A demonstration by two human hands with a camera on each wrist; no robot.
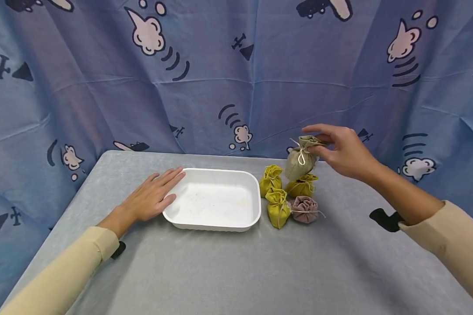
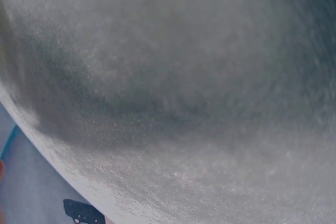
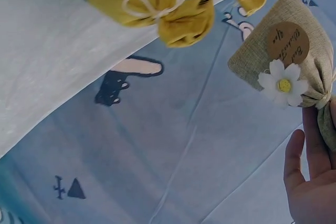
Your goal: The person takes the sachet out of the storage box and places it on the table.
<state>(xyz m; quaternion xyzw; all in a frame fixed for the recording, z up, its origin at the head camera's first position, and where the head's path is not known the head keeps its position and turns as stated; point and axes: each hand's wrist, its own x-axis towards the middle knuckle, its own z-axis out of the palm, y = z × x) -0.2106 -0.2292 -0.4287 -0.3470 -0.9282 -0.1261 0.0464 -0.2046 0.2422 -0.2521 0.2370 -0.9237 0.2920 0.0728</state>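
Above the cluster of yellow pouches [image 1: 277,192], your right hand [image 1: 344,151] pinches the burlap pouch [image 1: 299,162] by its tied neck, lifted clear; your left hand [image 1: 151,197] lies flat, fingers straight, steadying the white tray [image 1: 214,221]

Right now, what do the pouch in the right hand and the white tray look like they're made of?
Beige pouch: coarse woven fabric, probably burlap or linen, matte, tied with string. White tray: looks like moulded foam or thin plastic, smooth, slightly glossy, with rounded corners.

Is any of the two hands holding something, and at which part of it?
The right hand pinches the beige pouch by its gathered, tied top, lifted above the other pouches. The left hand holds nothing; it rests flat beside the white tray.
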